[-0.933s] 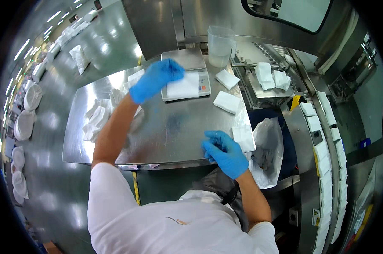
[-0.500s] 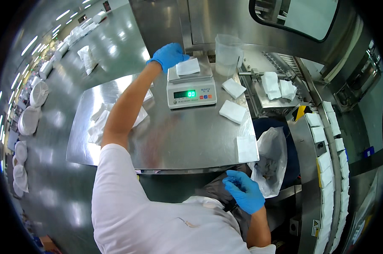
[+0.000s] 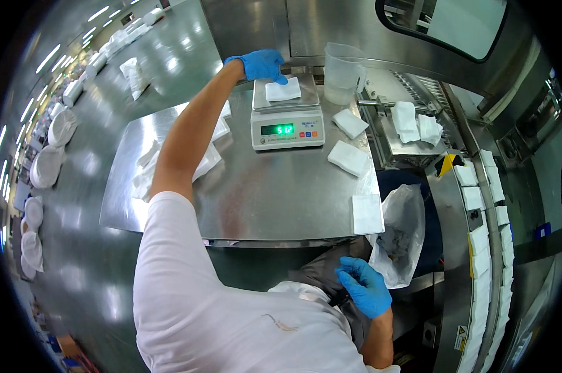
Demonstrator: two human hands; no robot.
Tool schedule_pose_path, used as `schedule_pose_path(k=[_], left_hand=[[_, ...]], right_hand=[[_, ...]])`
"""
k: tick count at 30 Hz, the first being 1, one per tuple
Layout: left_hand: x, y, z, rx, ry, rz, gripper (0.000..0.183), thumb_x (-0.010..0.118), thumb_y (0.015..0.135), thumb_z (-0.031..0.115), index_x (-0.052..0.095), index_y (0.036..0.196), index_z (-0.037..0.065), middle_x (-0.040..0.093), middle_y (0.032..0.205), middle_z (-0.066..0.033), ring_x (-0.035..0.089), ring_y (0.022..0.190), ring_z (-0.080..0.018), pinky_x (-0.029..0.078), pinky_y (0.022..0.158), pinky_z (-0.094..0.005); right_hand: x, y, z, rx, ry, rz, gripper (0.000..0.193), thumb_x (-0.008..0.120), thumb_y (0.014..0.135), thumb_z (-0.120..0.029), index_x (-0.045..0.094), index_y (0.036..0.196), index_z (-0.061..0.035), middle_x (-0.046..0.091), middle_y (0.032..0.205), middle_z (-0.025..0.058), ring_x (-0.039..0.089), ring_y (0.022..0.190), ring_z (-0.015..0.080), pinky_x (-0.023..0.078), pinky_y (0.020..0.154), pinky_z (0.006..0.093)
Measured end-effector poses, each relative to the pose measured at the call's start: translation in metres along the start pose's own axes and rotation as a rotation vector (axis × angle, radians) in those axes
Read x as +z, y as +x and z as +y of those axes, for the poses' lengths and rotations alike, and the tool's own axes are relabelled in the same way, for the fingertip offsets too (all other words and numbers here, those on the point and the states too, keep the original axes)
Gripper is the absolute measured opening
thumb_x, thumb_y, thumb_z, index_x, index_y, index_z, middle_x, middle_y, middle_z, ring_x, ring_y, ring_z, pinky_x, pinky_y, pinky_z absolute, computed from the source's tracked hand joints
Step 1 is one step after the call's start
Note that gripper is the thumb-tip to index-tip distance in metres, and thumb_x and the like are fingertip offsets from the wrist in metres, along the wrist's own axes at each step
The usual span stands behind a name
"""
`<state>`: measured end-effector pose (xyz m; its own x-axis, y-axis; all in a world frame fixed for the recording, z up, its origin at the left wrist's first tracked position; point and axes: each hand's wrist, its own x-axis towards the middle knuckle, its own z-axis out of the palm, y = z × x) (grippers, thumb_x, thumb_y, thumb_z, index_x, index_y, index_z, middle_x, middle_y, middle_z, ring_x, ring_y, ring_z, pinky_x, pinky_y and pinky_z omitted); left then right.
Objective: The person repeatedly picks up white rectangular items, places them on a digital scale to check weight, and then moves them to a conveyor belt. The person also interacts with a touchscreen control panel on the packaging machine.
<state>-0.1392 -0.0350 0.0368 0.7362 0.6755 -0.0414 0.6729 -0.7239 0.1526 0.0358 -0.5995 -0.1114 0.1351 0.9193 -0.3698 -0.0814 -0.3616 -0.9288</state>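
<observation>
My left hand (image 3: pixel 263 65), in a blue glove, reaches over the back left of a white electronic scale (image 3: pixel 288 132). Its fingers are spread beside the upper edge of a folded white pad (image 3: pixel 283 90), which rests on the scale's metal plate. The green display is lit. Near my lap, below the table's front edge, hangs my right hand (image 3: pixel 364 287), also gloved in blue. Its fingers are loosely curled with a gap between them, and nothing shows inside. More folded white pads (image 3: pixel 349 158) lie along the right side of the metal table (image 3: pixel 262 205).
Loose white pads (image 3: pixel 207 160) lie partly behind my left forearm. A clear plastic jug (image 3: pixel 342 74) stands right of the scale. Below the table's right edge hangs a clear bag (image 3: pixel 400 239). Further right, a conveyor (image 3: pixel 458 292) carries rows of white pads.
My left hand has moved from the pad's left side to above its back edge. The scale's reading has changed from zero. My right hand has barely moved; the whole view has shifted slightly.
</observation>
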Motion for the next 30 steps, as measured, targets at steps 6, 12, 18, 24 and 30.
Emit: schedule_pose_path(k=[6, 12, 18, 24, 30], left_hand=[[0.005, 0.008, 0.0, 0.017, 0.054, -0.129, 0.086, 0.076, 0.081, 0.055, 0.053, 0.143, -0.001, 0.055, 0.142, -0.0218, 0.054, 0.131, -0.0375, 0.041, 0.113, -0.0461], [0.012, 0.012, 0.01, 0.013, 0.159, -0.222, 0.085, 0.08, 0.077, 0.05, 0.056, 0.141, -0.001, 0.054, 0.145, -0.0221, 0.052, 0.133, -0.037, 0.039, 0.115, -0.0469], [0.018, -0.01, 0.029, 0.145, -0.535, -0.17, 0.041, 0.083, 0.072, 0.01, 0.068, 0.109, -0.001, 0.066, 0.095, -0.0013, 0.058, 0.088, -0.0116, 0.052, 0.079, -0.032], [0.027, -0.097, 0.2, 0.294, -0.565, -0.415, 0.037, 0.084, 0.071, 0.01, 0.065, 0.102, 0.004, 0.064, 0.093, -0.0017, 0.06, 0.091, -0.0132, 0.051, 0.08, -0.033], [0.07, -0.125, 0.23, 0.493, -0.466, -0.649, 0.038, 0.081, 0.074, 0.018, 0.07, 0.109, 0.005, 0.071, 0.102, -0.0119, 0.066, 0.095, -0.0223, 0.051, 0.083, -0.0352]], right_hand=[[-0.002, -0.004, -0.003, 0.031, -0.094, 0.004, 0.037, 0.067, 0.099, -0.011, 0.06, 0.133, -0.0001, 0.069, 0.116, 0.0107, 0.065, 0.1, 0.0148, 0.054, 0.088, 0.0277], [-0.002, -0.01, -0.006, -0.081, -0.229, 0.002, 0.045, 0.067, 0.099, -0.027, 0.059, 0.136, -0.0021, 0.072, 0.114, 0.0155, 0.069, 0.094, 0.0166, 0.057, 0.082, 0.0288], [-0.014, -0.017, -0.011, -0.081, -0.251, -0.049, 0.046, 0.059, 0.101, -0.04, 0.059, 0.135, -0.0087, 0.071, 0.124, 0.0108, 0.072, 0.092, 0.0204, 0.06, 0.067, 0.0307], [-0.02, 0.02, -0.025, -0.431, -0.069, 0.256, 0.047, 0.071, 0.096, -0.026, 0.057, 0.133, -0.0021, 0.066, 0.1, 0.008, 0.062, 0.087, 0.0152, 0.053, 0.085, 0.0313], [-0.013, 0.017, -0.029, -0.429, -0.191, 0.356, 0.049, 0.074, 0.094, -0.022, 0.057, 0.136, -0.0042, 0.069, 0.11, 0.0107, 0.065, 0.088, 0.0155, 0.055, 0.081, 0.0294]])
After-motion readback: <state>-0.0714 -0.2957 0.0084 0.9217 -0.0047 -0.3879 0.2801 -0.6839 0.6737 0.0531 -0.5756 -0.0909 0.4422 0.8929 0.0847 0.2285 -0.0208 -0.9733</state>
